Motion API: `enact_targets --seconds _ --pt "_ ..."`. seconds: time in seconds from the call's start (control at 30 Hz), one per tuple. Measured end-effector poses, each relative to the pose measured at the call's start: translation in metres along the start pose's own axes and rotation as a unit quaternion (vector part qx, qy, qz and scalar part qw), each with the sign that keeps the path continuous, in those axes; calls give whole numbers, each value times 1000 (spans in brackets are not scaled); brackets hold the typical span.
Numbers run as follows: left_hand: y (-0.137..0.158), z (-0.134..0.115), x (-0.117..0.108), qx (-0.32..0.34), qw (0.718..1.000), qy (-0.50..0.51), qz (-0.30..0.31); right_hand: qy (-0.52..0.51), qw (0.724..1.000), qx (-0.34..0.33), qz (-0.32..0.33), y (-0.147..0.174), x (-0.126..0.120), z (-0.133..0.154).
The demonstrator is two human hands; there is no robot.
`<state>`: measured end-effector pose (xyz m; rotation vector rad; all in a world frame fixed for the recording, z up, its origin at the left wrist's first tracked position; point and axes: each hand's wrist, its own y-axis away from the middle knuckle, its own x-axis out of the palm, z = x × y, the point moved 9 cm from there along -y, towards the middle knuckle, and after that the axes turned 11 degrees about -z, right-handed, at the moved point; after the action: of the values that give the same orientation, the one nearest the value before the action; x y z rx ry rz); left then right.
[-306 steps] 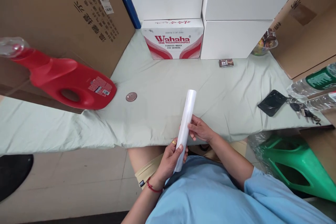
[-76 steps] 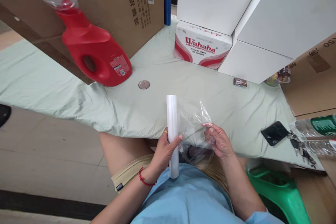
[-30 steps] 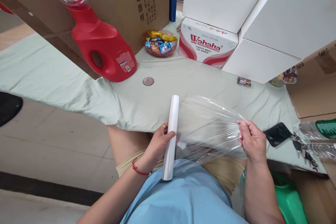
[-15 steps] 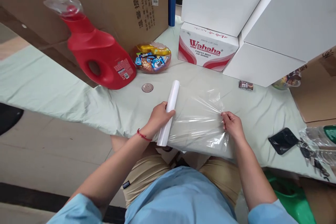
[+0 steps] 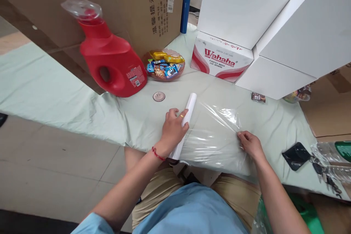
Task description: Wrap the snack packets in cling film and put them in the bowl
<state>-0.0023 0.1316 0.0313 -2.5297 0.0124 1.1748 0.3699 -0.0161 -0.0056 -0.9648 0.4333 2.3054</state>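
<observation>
A white roll of plastic wrap [image 5: 189, 108] lies slantwise near the front edge of the cloth-covered table. My left hand [image 5: 174, 127], with a ring and a red string bracelet, rests over the roll's left side, its fingers apart and touching it but not wrapped round it. From the roll a clear sheet of plastic film [image 5: 211, 135] stretches to the right, creased and shiny. At its right side my right hand [image 5: 251, 144] pinches the film's edge between thumb and fingers.
Behind are a red jug [image 5: 115, 62], a bowl of wrapped snacks [image 5: 166, 76], a Wahaha carton [image 5: 222, 60] and a tall brown carton [image 5: 131, 14]. A round disc [image 5: 159, 96] lies left of the roll. A black pouch [image 5: 296, 156] with keys and plastic bottles [image 5: 327, 150] lie right.
My left hand has loosened from its grip round the roll and now lies over it with fingers apart. My right hand still pinches the film, slightly nearer the front edge. The view has shifted.
</observation>
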Motion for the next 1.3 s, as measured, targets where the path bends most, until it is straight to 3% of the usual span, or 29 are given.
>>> enact_targets --seconds 0.1,0.13,0.2,0.27,0.33,0.4,0.47,0.57,0.63,0.73,0.83,0.93,1.07,1.2,1.3 --pt "8 1 4 45 997 68 -3 33 999 9 41 -15 -21 13" --pt "11 4 7 43 995 94 10 48 999 -3 10 -25 -35 25" --pt "16 10 12 32 990 133 30 78 988 -55 -118 -46 -68 63" --pt "19 12 13 33 988 146 33 83 968 -141 -191 -58 -71 117" --pt "20 11 12 41 989 140 34 77 959 -243 -125 -64 -26 180" --pt "20 10 13 45 989 135 35 92 931 -352 -30 -57 42 244" --pt "20 10 13 41 989 139 35 122 900 -417 12 -50 108 297" --pt "19 12 13 35 988 147 34 160 865 -475 38 -50 188 353" --pt "19 14 12 32 988 149 33 171 846 -501 70 -54 227 374" --pt "19 14 12 30 988 150 30 169 838 -511 89 -62 253 381" --pt "18 13 11 33 987 152 30 155 841 -513 70 -62 247 368" --pt "18 12 12 35 987 153 33 108 850 -514 50 -56 221 345" --pt "17 13 11 34 987 153 32 -31 877 -480 -7 -56 161 311" --pt "17 14 11 30 987 152 29 -221 913 -336 -62 -76 102 262" --pt "16 14 11 25 987 152 33 -404 898 -157 -71 -100 74 209"
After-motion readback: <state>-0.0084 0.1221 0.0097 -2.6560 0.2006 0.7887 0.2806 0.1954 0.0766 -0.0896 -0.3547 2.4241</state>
